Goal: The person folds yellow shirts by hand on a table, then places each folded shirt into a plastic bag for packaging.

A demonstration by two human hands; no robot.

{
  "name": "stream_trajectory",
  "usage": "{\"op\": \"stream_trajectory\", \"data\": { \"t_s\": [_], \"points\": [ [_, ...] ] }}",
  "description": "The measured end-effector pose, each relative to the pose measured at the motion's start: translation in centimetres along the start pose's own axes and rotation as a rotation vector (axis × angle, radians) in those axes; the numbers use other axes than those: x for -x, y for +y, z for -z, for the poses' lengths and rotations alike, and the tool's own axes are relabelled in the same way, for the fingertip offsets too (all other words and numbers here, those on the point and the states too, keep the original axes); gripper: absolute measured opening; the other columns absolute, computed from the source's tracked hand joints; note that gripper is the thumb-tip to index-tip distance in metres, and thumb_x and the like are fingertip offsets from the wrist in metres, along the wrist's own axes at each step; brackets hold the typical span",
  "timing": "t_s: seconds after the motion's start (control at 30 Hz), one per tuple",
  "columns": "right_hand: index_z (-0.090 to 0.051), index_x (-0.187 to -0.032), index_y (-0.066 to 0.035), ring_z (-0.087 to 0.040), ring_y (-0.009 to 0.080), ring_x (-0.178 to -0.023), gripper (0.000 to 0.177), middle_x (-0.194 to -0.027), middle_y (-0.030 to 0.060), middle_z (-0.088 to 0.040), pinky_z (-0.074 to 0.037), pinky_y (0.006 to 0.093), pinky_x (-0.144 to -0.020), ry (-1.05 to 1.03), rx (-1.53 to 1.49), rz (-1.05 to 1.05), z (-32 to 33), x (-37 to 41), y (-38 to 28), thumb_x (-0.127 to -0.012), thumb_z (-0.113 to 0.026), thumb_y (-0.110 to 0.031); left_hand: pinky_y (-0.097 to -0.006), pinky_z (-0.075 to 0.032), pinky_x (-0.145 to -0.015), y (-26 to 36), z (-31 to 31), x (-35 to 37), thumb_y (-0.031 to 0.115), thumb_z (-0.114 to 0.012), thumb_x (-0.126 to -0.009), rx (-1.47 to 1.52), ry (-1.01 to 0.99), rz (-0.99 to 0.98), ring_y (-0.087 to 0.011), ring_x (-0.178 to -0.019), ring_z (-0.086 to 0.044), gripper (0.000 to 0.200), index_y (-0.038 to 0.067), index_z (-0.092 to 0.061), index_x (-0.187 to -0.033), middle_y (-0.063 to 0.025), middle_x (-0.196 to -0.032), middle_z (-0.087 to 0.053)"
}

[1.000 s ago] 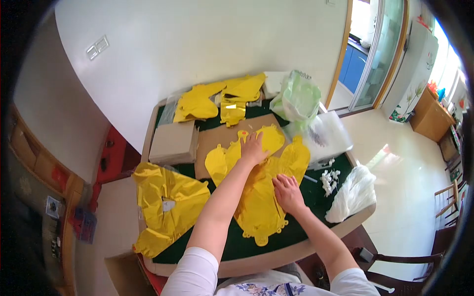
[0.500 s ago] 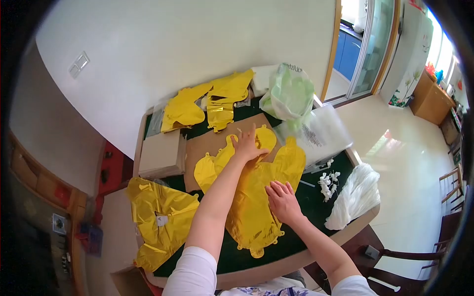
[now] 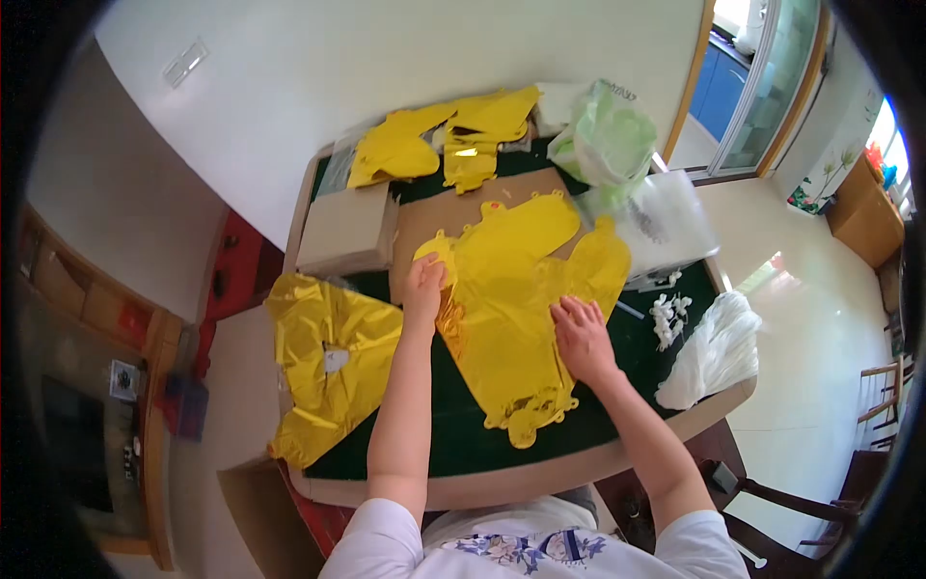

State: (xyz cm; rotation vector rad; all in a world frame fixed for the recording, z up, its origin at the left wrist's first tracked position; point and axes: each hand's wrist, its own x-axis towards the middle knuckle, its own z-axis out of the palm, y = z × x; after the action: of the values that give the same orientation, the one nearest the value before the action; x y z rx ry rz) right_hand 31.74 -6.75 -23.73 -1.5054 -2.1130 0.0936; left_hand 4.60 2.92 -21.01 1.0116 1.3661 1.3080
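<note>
A flat, uninflated gold foil balloon (image 3: pixel 506 318) with several small tabs round its rim lies across a sheet of brown cardboard (image 3: pixel 420 217) and the dark green table top (image 3: pixel 444 425). At the balloon's left edge, my left hand (image 3: pixel 424 285) is closed on a rounded lobe of the foil. My right hand (image 3: pixel 584 340) lies on the foil's right side, palm down with its fingers stretched out. To the left, another gold foil balloon (image 3: pixel 333 376) is spread out with a small white label (image 3: pixel 335 361) on it.
Gold foil pieces (image 3: pixel 395 145) lie at the back beside a pale green plastic bag (image 3: pixel 608 145). A cardboard box (image 3: pixel 342 230) stands back left. On the right are clear plastic packaging (image 3: pixel 666 222), small white pieces (image 3: pixel 668 318) and a white plastic bundle (image 3: pixel 712 352).
My left hand has come back from the balloon's far side to its left edge and closed on a lobe. The foil there now lies more spread out. The camera view has shifted.
</note>
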Motion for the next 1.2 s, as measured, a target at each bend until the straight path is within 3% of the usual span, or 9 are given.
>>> {"op": "stream_trajectory", "data": {
  "t_s": [0.07, 0.23, 0.63, 0.73, 1.2],
  "points": [
    [-0.054, -0.122, -0.007, -0.046, 0.0292, -0.124, 0.032, -0.126, 0.0126, -0.053, -0.031, 0.0478, -0.107, 0.005, 0.011, 0.001, -0.3, 0.1, 0.1, -0.092, -0.051, -0.016, -0.0345, -0.044, -0.097, 0.1, 1.4, 2.9, 0.014, -0.056, -0.094, 0.213, -0.009, 0.158, -0.0244, -0.108, -0.057, 0.034, 0.002, -0.05, -0.126, -0.0153, -0.112, -0.058],
    [-0.055, -0.121, -0.008, -0.047, 0.0291, -0.123, 0.031, -0.125, 0.0115, -0.054, -0.032, 0.0473, -0.107, 0.02, 0.0, 0.023, -0.3, 0.0, 0.1, -0.092, -0.052, -0.016, -0.0344, -0.043, -0.098, -0.2, 0.8, 5.6, 0.015, -0.059, -0.092, 0.22, -0.081, 0.263, -0.0247, -0.109, -0.055, 0.042, 0.004, -0.045, -0.131, -0.0154, -0.115, -0.054],
    [-0.06, -0.116, -0.007, -0.05, 0.0328, -0.116, 0.027, -0.121, 0.0145, -0.055, -0.036, 0.0441, -0.103, 0.065, -0.002, 0.075, 0.0, 0.0, -0.3, -0.09, -0.053, -0.012, -0.0349, -0.044, -0.091, -1.3, -0.1, 6.4, 0.016, -0.059, -0.091, 0.153, -0.062, 0.292, -0.0215, -0.101, -0.057, 0.045, 0.005, -0.043, -0.132, -0.0117, -0.109, -0.057],
    [-0.059, -0.117, -0.009, -0.049, 0.0302, -0.119, 0.027, -0.122, 0.0119, -0.054, -0.034, 0.0478, -0.105, 0.041, -0.017, 0.049, -0.2, 0.0, -0.1, -0.091, -0.053, -0.015, -0.035, -0.045, -0.09, -0.8, -0.3, 7.0, 0.016, -0.059, -0.09, 0.141, -0.063, 0.31, -0.0215, -0.101, -0.057, 0.046, 0.005, -0.042, -0.132, -0.0116, -0.109, -0.057],
    [-0.057, -0.119, -0.008, -0.048, 0.0311, -0.121, 0.029, -0.123, 0.0134, -0.054, -0.033, 0.0479, -0.107, 0.038, 0.024, 0.051, -0.1, 0.1, -0.2, -0.092, -0.051, -0.018, -0.0323, -0.047, -0.085, -1.6, -0.3, 7.7, 0.015, -0.06, -0.09, 0.226, -0.085, 0.267, -0.0199, -0.101, -0.057, 0.046, 0.006, -0.043, -0.132, -0.0116, -0.111, -0.056]
  ]
}}
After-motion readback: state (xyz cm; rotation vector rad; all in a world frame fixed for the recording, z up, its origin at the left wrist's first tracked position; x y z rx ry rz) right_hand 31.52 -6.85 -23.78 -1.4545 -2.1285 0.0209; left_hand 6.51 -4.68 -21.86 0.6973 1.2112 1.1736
